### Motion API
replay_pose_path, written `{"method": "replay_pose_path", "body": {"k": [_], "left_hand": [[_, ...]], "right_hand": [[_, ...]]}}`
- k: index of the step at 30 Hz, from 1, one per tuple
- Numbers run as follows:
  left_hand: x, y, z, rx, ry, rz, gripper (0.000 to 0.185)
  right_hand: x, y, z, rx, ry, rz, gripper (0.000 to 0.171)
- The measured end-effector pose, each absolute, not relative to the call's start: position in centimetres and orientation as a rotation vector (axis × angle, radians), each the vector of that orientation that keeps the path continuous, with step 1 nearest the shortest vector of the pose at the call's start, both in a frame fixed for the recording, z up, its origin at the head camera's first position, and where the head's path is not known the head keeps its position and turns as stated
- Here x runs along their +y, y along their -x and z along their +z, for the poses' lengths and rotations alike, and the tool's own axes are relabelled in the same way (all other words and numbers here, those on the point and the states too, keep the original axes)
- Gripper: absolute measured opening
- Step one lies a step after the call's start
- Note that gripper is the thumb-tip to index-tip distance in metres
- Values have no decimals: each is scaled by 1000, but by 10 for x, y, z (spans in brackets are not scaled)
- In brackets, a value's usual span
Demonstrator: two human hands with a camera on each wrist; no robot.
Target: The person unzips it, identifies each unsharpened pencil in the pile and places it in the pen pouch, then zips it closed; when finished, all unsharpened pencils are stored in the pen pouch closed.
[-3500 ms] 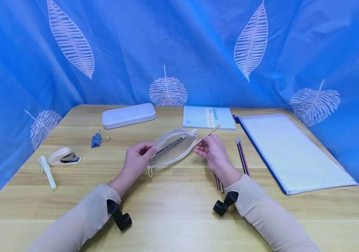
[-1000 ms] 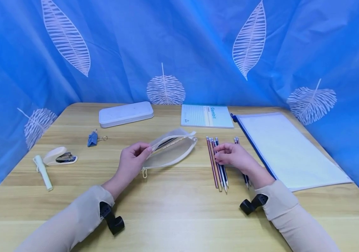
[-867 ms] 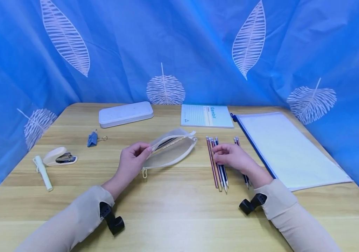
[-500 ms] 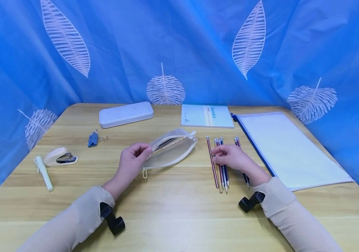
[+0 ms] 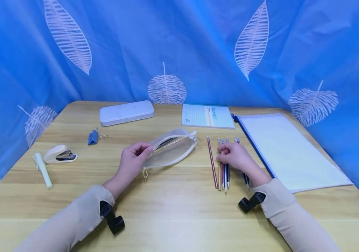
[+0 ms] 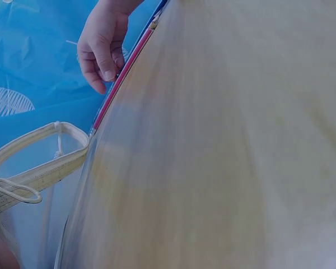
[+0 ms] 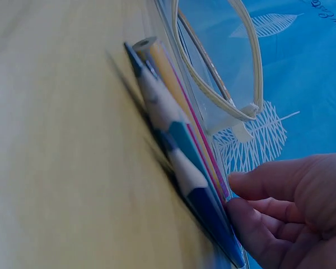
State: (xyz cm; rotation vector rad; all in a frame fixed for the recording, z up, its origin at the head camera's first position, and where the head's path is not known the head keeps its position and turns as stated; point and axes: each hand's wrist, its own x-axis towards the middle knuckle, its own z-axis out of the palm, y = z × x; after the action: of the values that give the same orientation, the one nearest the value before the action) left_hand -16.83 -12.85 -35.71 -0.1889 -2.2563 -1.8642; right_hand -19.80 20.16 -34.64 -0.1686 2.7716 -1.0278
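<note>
The pencils (image 5: 223, 171) are lying side by side on the worktop (image 5: 179, 210), their long axes running from the far side toward the person, eraser ends pointing away and sharpened tips pointing near. One reddish pencil (image 5: 211, 161) is lying slightly apart to the left of the cluster. The right hand (image 5: 233, 156) is resting on the cluster with fingers curled over the shafts; whether it is actually pinching one cannot be told. The left hand (image 5: 132, 161) is pinching the near rim of the mesh pouch (image 5: 171, 154), which is lying open with its long axis slanting up toward the right and pencils showing inside.

The worktop is pale wood with lengthwise grain, and a blue curtain (image 5: 179, 49) printed with white leaves is hanging behind it. A white case (image 5: 126, 112), a notebook (image 5: 207, 116), a clear zip folder (image 5: 286, 147), a binder clip (image 5: 93, 137), a stapler (image 5: 59, 154) and a white marker (image 5: 42, 170) are sitting around.

The pencils are striped in blue, red and yellow, with bare-wood sharpened ends.
</note>
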Motion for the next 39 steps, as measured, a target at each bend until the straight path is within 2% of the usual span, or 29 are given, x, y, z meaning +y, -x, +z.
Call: {"method": "replay_pose_path", "body": {"k": [10, 17, 22, 27, 30, 33, 36, 39], "left_hand": [[-128, 169, -356, -2259, 196, -1851, 11], [-129, 169, -354, -2258, 183, -1864, 11], [-129, 168, -354, -2238, 203, -1874, 11], [-128, 166, -356, -2246, 201, -1881, 11], [-126, 166, -357, -2246, 184, -1875, 11], [-123, 166, -356, -2230, 180, -1883, 10], [-120, 166, -355, -2214, 193, -1911, 11], [-116, 166, -355, -2217, 211, -1926, 11]], "right_hand": [[185, 203, -337, 2835, 263, -661, 51], [179, 211, -333, 2771, 121, -588, 60], [185, 215, -335, 2667, 3, -801, 64], [194, 210, -341, 2470, -134, -1355, 67], [191, 203, -342, 2258, -217, -1801, 62], [179, 193, -340, 2005, -280, -2160, 40], [163, 187, -340, 1836, -338, -2331, 16], [148, 185, -344, 1777, -388, -2375, 11]]}}
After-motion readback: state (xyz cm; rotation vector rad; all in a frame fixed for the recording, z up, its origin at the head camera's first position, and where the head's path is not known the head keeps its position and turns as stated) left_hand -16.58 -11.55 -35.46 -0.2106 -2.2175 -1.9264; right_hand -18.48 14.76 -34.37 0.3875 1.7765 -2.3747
